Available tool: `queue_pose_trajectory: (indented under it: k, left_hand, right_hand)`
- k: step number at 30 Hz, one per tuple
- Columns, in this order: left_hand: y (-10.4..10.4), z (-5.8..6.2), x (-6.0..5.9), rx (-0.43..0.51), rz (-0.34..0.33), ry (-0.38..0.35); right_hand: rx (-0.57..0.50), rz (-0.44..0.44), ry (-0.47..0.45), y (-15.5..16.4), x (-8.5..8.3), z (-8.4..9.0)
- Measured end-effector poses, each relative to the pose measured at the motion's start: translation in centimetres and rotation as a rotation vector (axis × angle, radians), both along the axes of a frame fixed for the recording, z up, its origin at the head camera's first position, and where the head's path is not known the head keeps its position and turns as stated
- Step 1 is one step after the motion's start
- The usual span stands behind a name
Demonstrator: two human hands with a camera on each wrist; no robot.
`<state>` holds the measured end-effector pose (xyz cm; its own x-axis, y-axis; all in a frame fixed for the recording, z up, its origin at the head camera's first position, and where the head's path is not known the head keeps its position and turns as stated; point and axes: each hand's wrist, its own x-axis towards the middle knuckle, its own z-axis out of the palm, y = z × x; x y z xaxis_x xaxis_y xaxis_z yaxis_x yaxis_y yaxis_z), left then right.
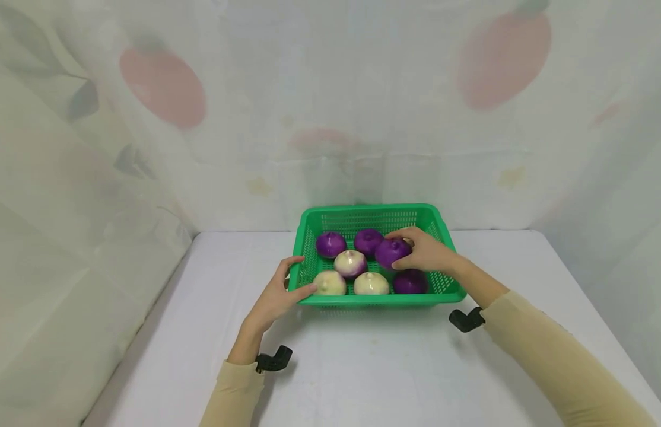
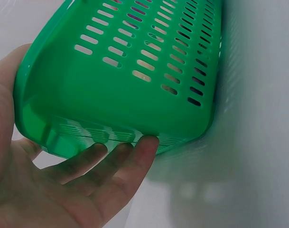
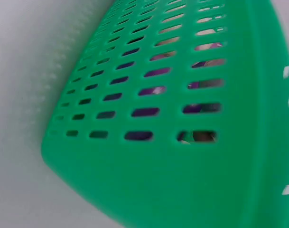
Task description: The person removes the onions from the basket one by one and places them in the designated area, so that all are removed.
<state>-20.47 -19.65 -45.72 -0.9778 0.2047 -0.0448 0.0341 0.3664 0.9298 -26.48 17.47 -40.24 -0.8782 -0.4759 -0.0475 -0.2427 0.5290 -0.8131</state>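
My right hand (image 1: 423, 252) holds a purple turnip (image 1: 391, 254) over the right half of a green plastic basket (image 1: 370, 299), thumb in front and fingers behind. My left hand (image 1: 274, 296) grips the basket's left end; in the left wrist view its fingers (image 2: 130, 164) lie against the outside wall. Purple turnips show at the back left (image 1: 331, 244), back middle (image 1: 368, 241) and front right (image 1: 410, 281). Pale turnips lie in the middle (image 1: 350, 264), front left (image 1: 329, 283) and front centre (image 1: 371, 284). A pale one behind the right hand is mostly hidden.
The basket stands on a white-covered table (image 1: 373, 362) near its back edge. A pale cloth curtain (image 1: 362, 107) with printed fruit hangs behind. Black wrist mounts (image 1: 466, 320) stick out from both sleeves. Slots in the basket wall (image 3: 158, 90) show purple inside.
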Motion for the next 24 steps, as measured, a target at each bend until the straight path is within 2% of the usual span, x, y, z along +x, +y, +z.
queue_pose_trajectory:
  k: [6, 12, 19, 24]
  left_hand:
    - [0.1, 0.0, -0.1, 0.006, -0.005, 0.001]
    - [0.2, 0.1, 0.0, 0.007, -0.007, -0.006]
    - [0.3, 0.2, 0.0, 0.000, -0.011, -0.002]
    - [0.3, 0.2, 0.0, -0.002, -0.009, 0.002]
  right_hand:
    - [-0.009, -0.018, -0.005, 0.9, 0.8, 1.4]
    - [0.002, -0.039, 0.031, 2.1, 2.0, 2.6]
    - [-0.061, -0.047, 0.018, 3.5, 3.0, 3.9]
    - [-0.070, -0.075, 0.052, 4.6, 3.9, 5.1]
